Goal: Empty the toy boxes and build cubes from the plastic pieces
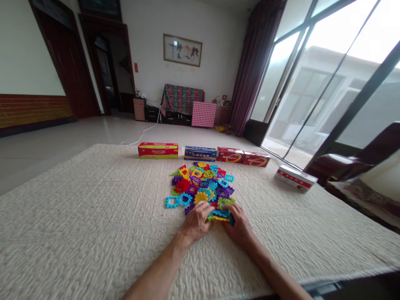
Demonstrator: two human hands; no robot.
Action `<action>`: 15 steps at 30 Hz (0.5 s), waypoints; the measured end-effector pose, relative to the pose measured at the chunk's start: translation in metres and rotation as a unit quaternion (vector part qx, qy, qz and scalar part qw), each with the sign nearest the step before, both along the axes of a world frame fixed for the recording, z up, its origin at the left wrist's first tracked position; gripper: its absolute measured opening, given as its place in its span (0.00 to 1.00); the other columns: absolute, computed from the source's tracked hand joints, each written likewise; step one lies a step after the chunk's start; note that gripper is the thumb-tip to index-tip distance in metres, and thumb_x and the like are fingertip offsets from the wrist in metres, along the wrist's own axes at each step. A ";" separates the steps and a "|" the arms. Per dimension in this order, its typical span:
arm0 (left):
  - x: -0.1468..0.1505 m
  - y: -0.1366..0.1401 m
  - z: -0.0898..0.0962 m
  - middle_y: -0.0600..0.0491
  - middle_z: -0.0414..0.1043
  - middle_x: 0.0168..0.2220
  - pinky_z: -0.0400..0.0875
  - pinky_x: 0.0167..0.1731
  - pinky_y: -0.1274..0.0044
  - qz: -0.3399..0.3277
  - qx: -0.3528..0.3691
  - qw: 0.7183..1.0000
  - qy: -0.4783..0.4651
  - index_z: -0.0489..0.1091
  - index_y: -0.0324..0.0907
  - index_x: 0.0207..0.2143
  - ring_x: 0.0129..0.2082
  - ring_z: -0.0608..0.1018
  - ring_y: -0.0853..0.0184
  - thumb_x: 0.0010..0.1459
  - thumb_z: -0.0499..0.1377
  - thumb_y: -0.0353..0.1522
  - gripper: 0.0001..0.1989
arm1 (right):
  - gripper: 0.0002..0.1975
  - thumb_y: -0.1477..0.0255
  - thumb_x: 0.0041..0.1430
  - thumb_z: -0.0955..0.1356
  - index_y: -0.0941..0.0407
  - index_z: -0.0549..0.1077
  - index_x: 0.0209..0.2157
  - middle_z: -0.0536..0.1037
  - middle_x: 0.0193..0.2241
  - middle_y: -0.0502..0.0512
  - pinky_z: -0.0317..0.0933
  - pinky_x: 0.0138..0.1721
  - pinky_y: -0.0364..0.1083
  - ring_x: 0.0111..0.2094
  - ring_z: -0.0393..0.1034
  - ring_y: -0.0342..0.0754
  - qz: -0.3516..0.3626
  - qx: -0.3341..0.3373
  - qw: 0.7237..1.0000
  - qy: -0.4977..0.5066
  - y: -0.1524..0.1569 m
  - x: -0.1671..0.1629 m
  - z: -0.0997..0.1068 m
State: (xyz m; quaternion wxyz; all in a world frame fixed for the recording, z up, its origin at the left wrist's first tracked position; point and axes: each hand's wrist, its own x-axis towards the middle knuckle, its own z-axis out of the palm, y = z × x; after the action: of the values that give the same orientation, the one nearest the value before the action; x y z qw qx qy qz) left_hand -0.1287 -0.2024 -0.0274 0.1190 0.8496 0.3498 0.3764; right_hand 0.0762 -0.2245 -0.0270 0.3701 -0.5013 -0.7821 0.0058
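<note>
A heap of plastic interlocking toy pieces [193, 189] in blue, purple, yellow, red and green lies on the cream quilted cover. At its near edge, a few blue and yellow joined pieces [219, 214] sit between my two hands. My left hand [196, 220] is closed at their left end, its fingers curled and the tips partly hidden. On the other end my right hand [239, 224] is closed, its thumb and fingers pinching a blue piece. A square yellow piece [201, 197] lies just beyond my left knuckles, and a blue square frame [171, 202] is at the heap's left side.
Behind the heap stand a red and yellow box [158, 151], a blue box [200, 153] and two red boxes [229, 155]. A white and red box [295, 179] lies farther right. The quilted cover [93, 216] spreads under everything; a dark wooden chair arm [350, 154] borders it on the right.
</note>
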 end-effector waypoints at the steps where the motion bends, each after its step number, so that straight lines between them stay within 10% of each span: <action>1: 0.001 0.001 -0.001 0.49 0.75 0.46 0.69 0.55 0.63 0.006 -0.001 1.000 -0.003 0.72 0.44 0.49 0.51 0.73 0.60 0.52 0.57 0.22 0.21 | 0.22 0.80 0.45 0.66 0.53 0.70 0.45 0.74 0.41 0.58 0.65 0.47 0.57 0.45 0.68 0.56 0.001 0.006 1.000 0.002 0.002 0.000 0.000; 8: -0.001 0.015 0.012 0.51 0.76 0.47 0.71 0.53 0.66 0.044 0.028 0.998 -0.041 0.72 0.45 0.50 0.49 0.76 0.62 0.53 0.52 0.20 0.24 | 0.15 0.76 0.55 0.64 0.52 0.69 0.45 0.75 0.39 0.58 0.67 0.43 0.54 0.42 0.69 0.54 0.043 0.039 0.998 0.034 0.022 -0.002 0.012; 15: -0.006 0.091 0.046 0.51 0.78 0.46 0.74 0.49 0.69 0.150 0.009 0.988 -0.035 0.71 0.46 0.52 0.46 0.79 0.62 0.55 0.56 0.26 0.21 | 0.14 0.75 0.53 0.64 0.54 0.71 0.43 0.75 0.36 0.57 0.66 0.40 0.52 0.38 0.70 0.52 0.022 0.044 0.994 0.095 0.107 -0.032 0.040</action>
State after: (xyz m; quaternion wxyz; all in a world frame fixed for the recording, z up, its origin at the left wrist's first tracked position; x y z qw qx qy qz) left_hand -0.1349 -0.1109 0.0183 0.0652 0.7745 0.4656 0.4231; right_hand 0.0441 -0.1172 0.0134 0.4645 -0.4641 -0.7537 0.0270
